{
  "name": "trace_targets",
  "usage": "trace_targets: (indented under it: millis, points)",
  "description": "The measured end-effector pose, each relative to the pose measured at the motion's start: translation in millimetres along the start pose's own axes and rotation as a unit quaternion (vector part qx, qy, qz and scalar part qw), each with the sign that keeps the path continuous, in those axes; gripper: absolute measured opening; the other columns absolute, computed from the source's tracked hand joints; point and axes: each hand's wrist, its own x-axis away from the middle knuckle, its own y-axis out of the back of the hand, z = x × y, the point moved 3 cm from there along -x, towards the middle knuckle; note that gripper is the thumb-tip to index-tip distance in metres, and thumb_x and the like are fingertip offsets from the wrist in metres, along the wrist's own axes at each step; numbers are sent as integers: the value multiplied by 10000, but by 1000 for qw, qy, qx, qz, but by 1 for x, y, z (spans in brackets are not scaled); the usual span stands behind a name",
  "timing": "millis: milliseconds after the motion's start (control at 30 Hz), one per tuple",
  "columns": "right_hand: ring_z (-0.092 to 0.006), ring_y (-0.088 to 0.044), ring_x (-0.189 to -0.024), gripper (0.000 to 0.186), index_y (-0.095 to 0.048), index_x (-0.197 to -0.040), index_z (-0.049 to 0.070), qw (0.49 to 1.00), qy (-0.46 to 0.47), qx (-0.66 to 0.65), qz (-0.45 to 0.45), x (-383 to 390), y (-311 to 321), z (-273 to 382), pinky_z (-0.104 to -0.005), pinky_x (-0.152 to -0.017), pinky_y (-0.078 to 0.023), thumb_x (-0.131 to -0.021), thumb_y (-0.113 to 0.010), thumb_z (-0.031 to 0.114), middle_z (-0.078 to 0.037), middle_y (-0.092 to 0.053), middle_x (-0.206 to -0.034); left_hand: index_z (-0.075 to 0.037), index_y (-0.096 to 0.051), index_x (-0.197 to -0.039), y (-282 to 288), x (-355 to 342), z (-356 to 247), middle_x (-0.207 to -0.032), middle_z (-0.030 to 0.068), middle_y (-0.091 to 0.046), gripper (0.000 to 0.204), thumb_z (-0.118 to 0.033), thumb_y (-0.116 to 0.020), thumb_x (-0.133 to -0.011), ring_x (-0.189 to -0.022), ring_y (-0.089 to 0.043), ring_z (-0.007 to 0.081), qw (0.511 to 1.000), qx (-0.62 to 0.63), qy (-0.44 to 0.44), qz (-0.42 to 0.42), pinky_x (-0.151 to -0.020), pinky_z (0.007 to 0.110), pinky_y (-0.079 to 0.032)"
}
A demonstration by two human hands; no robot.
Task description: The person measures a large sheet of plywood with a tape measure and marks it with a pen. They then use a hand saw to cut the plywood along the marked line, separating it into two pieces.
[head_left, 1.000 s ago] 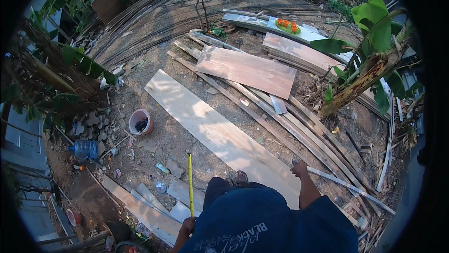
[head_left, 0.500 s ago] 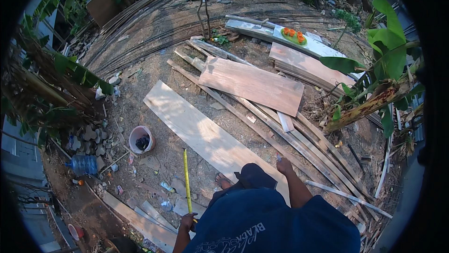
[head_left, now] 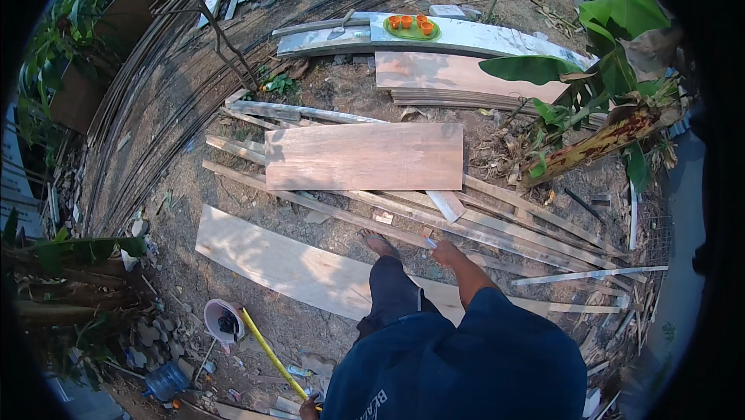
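Observation:
My left hand point(head_left: 310, 407), partly cut off at the lower edge, is closed on a yellow tape measure point(head_left: 269, 352) whose blade sticks out toward the bucket. My right hand point(head_left: 445, 254) pinches a small whitish, slender object point(head_left: 431, 242), too small to name. Beyond that hand, a rectangular plywood panel point(head_left: 363, 157) rests across several wooden battens point(head_left: 497, 235). A long pale plywood strip point(head_left: 260, 255) lies on the ground under my stride. My bare foot point(head_left: 378, 244) is on the strip's far side, close to the battens.
Stacked plywood point(head_left: 466, 77) and a whitish board point(head_left: 504, 38) lie at the back, with orange cups point(head_left: 406, 22) on a green tray. A banana plant point(head_left: 597, 144) leans in from the right. At left stand a bucket point(head_left: 213, 313) and a blue water jug point(head_left: 166, 381).
My view has turned, and the boards now lie more level across it. My foot has stepped over the long plywood strip. Both hands have kept their hold.

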Motion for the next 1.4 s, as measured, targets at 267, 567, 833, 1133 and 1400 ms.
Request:
trace_targets:
  millis: [267,567,833,1133,1400]
  points:
    - [-378,-634,-1075,346,-624,-1202,85,994,102,20,-32,-200,92,215,-480,-922,-506,-897,-499,192,-212,-656,-1166,-54,-706,-1134,-63,-4,-186,-821,132,-671,394,-281,-425,-978,-749,-666,222,988,-134,68,-20,-691,357,-541]
    - [-363,-561,-1211,505,-428,-1418,96,992,80,11,-97,-396,147,291,-473,-987,-473,-940,-533,223,-207,-581,-1309,-56,-707,-1136,-66,-12,-269,-827,133,-675,397,-284,-420,-983,-755,-669,220,971,-173,145,-71,-700,354,-541]
    - [-362,-459,-1304,516,-394,-1434,91,972,69,128,-185,-519,166,287,-475,-1058,-432,-927,-477,136,-175,-456,-1418,-58,-708,-1137,-52,19,-270,-833,134,-679,401,-287,-415,-988,-761,-671,219,951,-195,215,-107,-707,351,-542]
    - [-378,-473,-1270,615,-395,-1435,97,940,85,290,-157,-538,178,275,-483,-1013,-447,-892,-644,245,-154,-513,-1373,-60,-709,-1139,-58,74,-244,-839,136,-683,404,-291,-410,-994,-767,-674,217,942,-173,259,-127,-716,347,-542]
    - [-344,-629,-1011,418,-577,-1126,47,892,295,341,-45,-394,172,273,-464,-843,-514,-834,-733,301,-155,-626,-1055,-62,-709,-1141,-70,133,-180,-844,137,-686,408,-294,-405,-999,-773,-676,216,959,-118,233,-112,-723,344,-543]
